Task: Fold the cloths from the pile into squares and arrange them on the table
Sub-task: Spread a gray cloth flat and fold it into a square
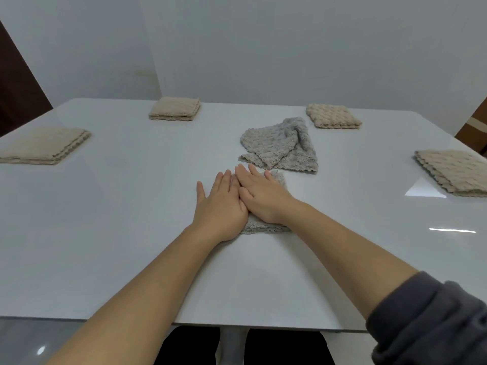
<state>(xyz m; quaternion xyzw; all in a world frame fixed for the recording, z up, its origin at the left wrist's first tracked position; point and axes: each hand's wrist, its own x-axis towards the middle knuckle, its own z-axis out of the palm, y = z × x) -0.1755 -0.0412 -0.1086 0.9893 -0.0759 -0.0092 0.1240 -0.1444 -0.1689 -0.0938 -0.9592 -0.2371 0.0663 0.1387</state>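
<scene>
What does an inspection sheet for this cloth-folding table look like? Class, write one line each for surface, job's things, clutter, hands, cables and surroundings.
Surface: white glossy table, glare at right.
Job's things: four folded beige cloths: far-left cloth, near-left cloth, far-right cloth, near-right cloth; crumpled grey cloth unfolded at centre; folded grey cloth under the hands.
Clutter: nothing seen.
Hands: left hand and right hand flat, touching side by side, pressing the folded grey cloth.
Cables: nothing seen.
Surroundings: pale wall; dark brown panel at left; grey sleeve on right arm.
</scene>
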